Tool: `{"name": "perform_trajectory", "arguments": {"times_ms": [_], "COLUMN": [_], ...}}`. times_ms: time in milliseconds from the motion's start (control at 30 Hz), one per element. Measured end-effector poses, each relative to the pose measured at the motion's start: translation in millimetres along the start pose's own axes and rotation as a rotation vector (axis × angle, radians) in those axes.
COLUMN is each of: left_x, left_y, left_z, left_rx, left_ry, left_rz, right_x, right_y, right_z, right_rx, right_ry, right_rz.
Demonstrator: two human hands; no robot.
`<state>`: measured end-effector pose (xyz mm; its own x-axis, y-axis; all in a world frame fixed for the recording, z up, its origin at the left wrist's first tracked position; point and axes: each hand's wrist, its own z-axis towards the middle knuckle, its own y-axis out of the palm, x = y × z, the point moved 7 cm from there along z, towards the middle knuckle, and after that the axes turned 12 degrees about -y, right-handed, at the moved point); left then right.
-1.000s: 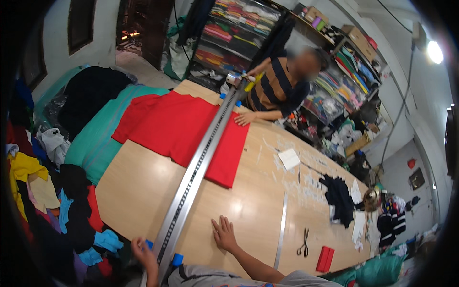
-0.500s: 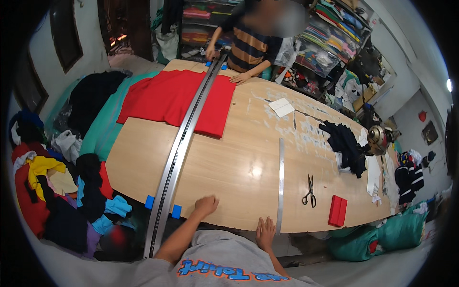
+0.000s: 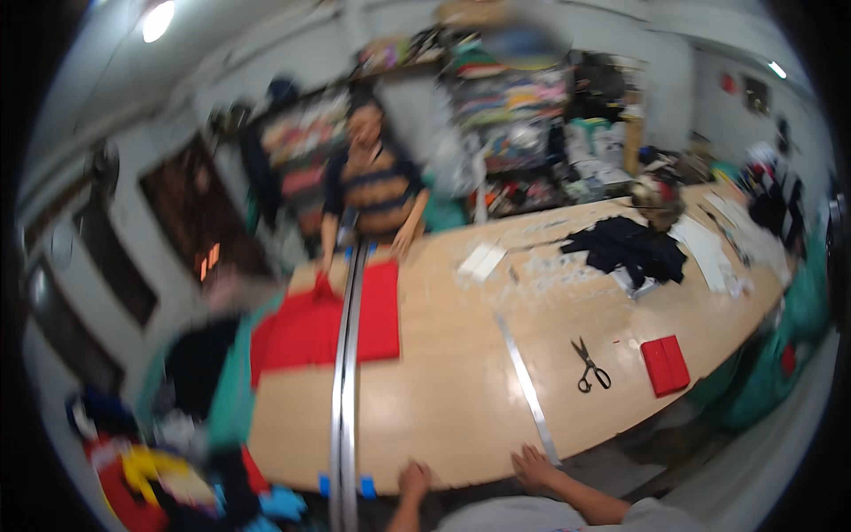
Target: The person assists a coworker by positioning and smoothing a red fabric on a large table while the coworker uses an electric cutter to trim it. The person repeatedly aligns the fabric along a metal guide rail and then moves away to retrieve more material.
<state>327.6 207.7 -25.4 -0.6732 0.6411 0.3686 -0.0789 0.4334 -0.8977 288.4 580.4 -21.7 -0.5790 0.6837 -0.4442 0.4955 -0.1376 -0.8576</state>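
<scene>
My left hand [image 3: 415,479] rests at the near table edge, blurred, its fingers curled with nothing visible in them. My right hand [image 3: 532,463] lies on the tabletop with fingers spread, beside a thin steel ruler [image 3: 519,368]. A long metal rail [image 3: 346,390] with blue end blocks crosses the table over red cloth [image 3: 377,315], left of my hands. Black scissors [image 3: 588,365] and a folded red piece [image 3: 664,364] lie at the right. Across the table a person in a striped top [image 3: 372,186] has both hands near the rail's far end and the cloth, partly blurred.
Dark fabric [image 3: 620,253], white paper [image 3: 481,260] and a round metal machine [image 3: 656,199] are on the table [image 3: 443,399]. Mixed garments [image 3: 151,470] and green bundles [image 3: 232,399] crowd the left. Shelves of stacked fabric [image 3: 505,115] line the back wall.
The view has swung upward and turned. My right hand has moved rightward, to beside the thin ruler. My left hand has left the rail's near end for the table edge. The other person stands more upright.
</scene>
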Motion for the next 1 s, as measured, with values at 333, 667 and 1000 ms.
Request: {"name": "perform_trajectory", "arguments": {"times_ms": [333,667,1000], "left_x": [8.4,29.5,-20.9], "left_y": [18.1,-23.4,-15.7], "left_z": [7.2,-0.7,-2.1], "left_rx": [-0.136,0.066,-0.409], "left_ry": [0.028,0.121,0.262], "left_rz": [-0.096,-0.108,-0.391], "right_x": [21.7,18.5,-32.0], "right_y": [14.9,10.9,-50.0], "right_z": [1.6,37.7,31.7], "right_rx": [-0.083,-0.034,-0.189], "right_ry": [0.031,0.088,0.204], "right_rz": [0.174,0.067,0.346]}}
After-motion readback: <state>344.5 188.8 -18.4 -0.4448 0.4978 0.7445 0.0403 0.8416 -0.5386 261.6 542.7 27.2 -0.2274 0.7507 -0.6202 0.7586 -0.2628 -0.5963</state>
